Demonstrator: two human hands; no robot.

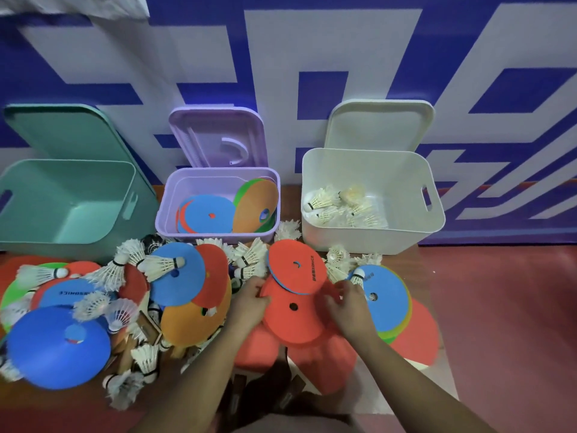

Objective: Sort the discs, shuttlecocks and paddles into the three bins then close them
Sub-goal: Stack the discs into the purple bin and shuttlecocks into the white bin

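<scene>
Gripping a red disc (290,323) at the near centre of the floor, a person curls the fingers of the left hand (249,303) over its left edge and those of the right hand (351,307) over its right edge, with a second red disc (295,267) overlapping its far side. Loose discs (59,354) and shuttlecocks (162,264) lie heaped to the left and right, and what look like red paddles (324,370) show beneath. Farther back stand three open bins with their lids propped behind: a teal bin (78,226) on the left, a purple bin (162,214) holding discs in the middle, and a white bin (359,242) holding shuttlecocks on the right.
</scene>
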